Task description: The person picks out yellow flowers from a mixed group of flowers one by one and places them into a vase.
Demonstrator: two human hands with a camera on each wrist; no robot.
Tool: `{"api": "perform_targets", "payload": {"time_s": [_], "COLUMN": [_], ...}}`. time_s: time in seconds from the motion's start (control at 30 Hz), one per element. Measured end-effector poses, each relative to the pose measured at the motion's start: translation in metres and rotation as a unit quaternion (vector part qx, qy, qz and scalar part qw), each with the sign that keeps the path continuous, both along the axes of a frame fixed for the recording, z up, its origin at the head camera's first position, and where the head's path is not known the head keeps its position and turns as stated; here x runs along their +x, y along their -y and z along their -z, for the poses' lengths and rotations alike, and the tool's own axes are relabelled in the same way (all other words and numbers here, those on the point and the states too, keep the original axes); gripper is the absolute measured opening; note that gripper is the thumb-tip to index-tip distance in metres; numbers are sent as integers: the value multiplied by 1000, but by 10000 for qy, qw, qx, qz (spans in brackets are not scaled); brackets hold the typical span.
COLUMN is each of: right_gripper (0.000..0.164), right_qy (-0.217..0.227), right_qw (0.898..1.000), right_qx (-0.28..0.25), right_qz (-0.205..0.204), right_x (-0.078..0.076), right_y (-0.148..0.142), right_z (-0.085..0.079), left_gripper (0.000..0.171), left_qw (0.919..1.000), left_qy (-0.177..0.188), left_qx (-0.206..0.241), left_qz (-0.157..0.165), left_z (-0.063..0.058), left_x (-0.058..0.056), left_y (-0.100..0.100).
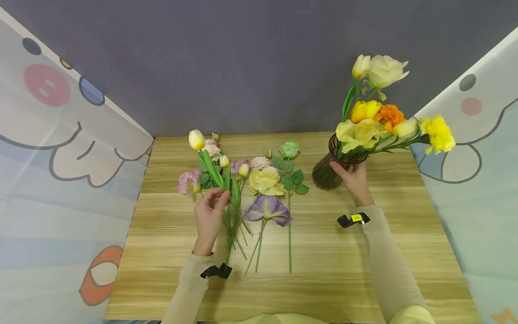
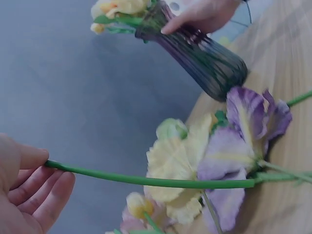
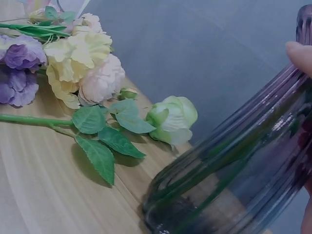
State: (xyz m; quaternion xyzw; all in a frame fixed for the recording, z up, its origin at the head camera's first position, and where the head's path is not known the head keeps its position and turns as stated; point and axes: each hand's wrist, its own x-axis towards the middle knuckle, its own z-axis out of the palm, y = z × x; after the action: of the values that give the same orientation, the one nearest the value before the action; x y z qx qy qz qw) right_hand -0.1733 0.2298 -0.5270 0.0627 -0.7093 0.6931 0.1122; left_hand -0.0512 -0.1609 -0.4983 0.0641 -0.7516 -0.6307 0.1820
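Observation:
My left hand [image 1: 209, 215] pinches the green stem of a white-and-yellow tulip [image 1: 196, 140] between thumb and fingers. In the left wrist view the lower stem [image 2: 146, 181] reaches across in front of the flowers, its cut end in sight. My right hand [image 1: 357, 182] grips a ribbed, dark glass vase [image 1: 325, 173] near its rim, and the vase leans with its mouth to the right. Yellow, white and orange flowers fill it, among them a yellow tulip [image 1: 365, 110] and an orange flower [image 1: 390, 117]. Stems show through the glass [image 3: 229, 165].
Between the hands lie loose flowers on the wooden table [image 1: 323, 270]: a purple iris [image 1: 269, 209], a yellow flower [image 1: 265, 181], a green rose [image 1: 289, 149] and a pink flower [image 1: 188, 182]. Two smaller tulips lie near the left hand. A grey panel [image 1: 243, 67] stands behind.

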Motion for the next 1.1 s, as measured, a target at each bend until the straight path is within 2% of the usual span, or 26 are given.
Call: {"api": "perform_targets", "payload": {"time_s": [0.13,0.3,0.47,0.6,0.7,0.9,1.1], "right_gripper": [63,63,57,57,60,51,45], "right_qy": [83,-243,-452,-439,-495,-661,-697], "right_qw": [9998,9982,9951,9940,9927,9899,9890], "right_qx": [-185,-468,-716,-710,-816,-1057,-1064], "right_qz": [15,271,504,707,739,681,755], "right_x": [0,1,-2,-4,-4,-5,-6], "right_y": [7,18,21,21,21,22,25], "right_z": [1,5,13,24,28,30,30], "left_gripper": [15,16,14,17,17,12,12], "left_qw": [9995,9983,9940,9858,9765,9645,9528], "left_qy": [-296,-542,-1074,-1602,-1956,-2324,-2508], "left_qx": [13,145,173,490,893,1241,1609], "left_qz": [84,142,66,85,131,209,586], "left_z": [-9,-24,-44,-61,-77,-108,-121], "left_x": [-9,-23,-41,-55,-64,-80,-106], "left_y": [-9,-20,-33,-43,-51,-74,-101]}}
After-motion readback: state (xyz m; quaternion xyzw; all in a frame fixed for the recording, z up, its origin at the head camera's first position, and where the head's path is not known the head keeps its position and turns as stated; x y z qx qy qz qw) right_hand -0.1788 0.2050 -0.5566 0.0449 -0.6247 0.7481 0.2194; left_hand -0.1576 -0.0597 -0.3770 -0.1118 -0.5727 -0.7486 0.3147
